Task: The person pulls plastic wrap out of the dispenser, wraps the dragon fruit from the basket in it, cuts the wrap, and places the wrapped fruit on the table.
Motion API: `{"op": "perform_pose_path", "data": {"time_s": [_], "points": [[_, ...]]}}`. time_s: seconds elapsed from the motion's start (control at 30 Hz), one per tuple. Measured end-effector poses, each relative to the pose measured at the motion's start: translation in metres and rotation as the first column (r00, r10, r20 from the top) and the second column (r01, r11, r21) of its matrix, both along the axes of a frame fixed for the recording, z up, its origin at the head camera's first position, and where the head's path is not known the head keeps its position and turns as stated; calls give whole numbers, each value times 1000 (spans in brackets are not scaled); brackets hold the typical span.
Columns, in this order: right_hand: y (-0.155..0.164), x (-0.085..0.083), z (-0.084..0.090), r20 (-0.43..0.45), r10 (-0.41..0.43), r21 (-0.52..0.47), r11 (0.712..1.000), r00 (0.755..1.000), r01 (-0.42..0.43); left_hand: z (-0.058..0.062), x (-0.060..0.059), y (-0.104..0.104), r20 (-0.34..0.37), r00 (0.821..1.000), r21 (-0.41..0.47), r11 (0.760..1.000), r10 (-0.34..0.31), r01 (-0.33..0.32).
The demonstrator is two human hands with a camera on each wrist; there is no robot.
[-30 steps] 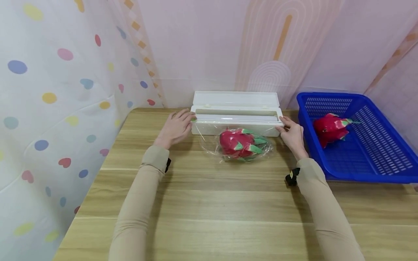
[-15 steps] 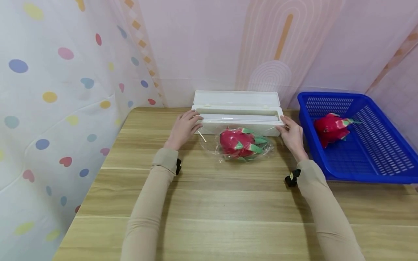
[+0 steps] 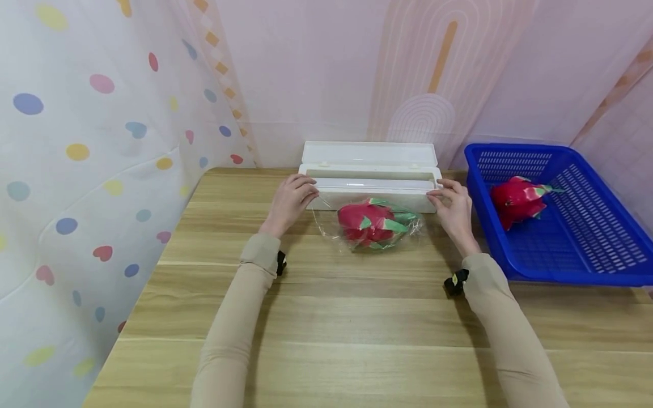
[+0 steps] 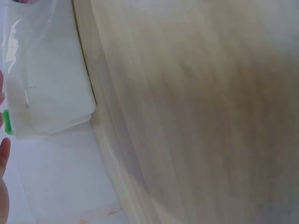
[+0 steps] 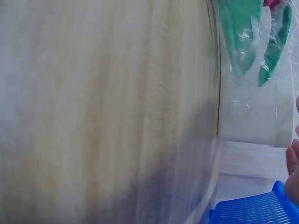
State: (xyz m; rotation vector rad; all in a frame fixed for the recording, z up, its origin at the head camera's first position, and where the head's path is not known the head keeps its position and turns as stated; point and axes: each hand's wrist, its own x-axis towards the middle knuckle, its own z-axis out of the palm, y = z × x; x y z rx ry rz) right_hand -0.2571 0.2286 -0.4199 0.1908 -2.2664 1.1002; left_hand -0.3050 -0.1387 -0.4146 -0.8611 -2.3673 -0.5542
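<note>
A dragon fruit (image 3: 367, 222), red with green scales, lies loosely covered by clear cling film (image 3: 331, 229) in front of a long white cling film box (image 3: 372, 201). The box's lid stands open at the back, and a white roll (image 3: 374, 184) shows inside. At the box's left end, my left hand (image 3: 289, 203) pinches the film's edge between thumb and fingers. My right hand (image 3: 454, 209) pinches the film at the right end. Film stretches between the hands and over the fruit. Only fingertips enter each wrist view, so the exact pinch is partly hidden.
A blue plastic basket (image 3: 551, 277) stands on the right of the wooden table (image 3: 347, 340), close to my right forearm. Inside it lies another dragon fruit (image 3: 517, 201). Patterned curtains (image 3: 306, 73) hang behind and at the left.
My left hand has moved right to the film at the box's left end. My right hand has shifted slightly left. The covered dragon fruit has rolled a little leftward.
</note>
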Motion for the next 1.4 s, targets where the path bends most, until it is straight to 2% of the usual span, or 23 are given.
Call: {"op": "perform_pose_path", "data": {"time_s": [0.1, 0.2, 0.43, 0.67, 0.77, 0.93, 1.07, 1.27, 1.4], "points": [[-1, 4, 1, -17, -3, 23, 1000, 1000, 3, 0, 1, -1, 36, 998, 67, 997, -45, 42], [-1, 7, 3, -6, -15, 37, 999, 1000, 15, 1, 5, -3, 93, 994, 101, 993, -62, 53], [2, 17, 7, 144, -11, 22, 1000, 989, 7, 4, 19, -4, 201, 977, 99, 994, -72, 53], [8, 25, 5, 200, 33, 113, 992, 979, -57, 2, 33, 0, 237, 961, 131, 985, -141, 112], [10, 27, 3, 211, 87, 134, 984, 974, -117, 0, 38, 3, 246, 956, 137, 982, -157, 126], [13, 30, 0, 232, 189, 136, 965, 954, -224, -3, 45, 9, 230, 956, 146, 978, -180, 149], [15, 32, -2, 260, 233, 159, 947, 937, -280, -3, 52, 15, 223, 951, 162, 970, -213, 180], [17, 35, -1, 275, 291, 226, 907, 916, -356, -3, 62, 24, 281, 930, 154, 967, -239, 202], [16, 38, 0, 303, 324, 267, 874, 896, -406, -1, 66, 28, 326, 916, 168, 968, -235, 189]]}}
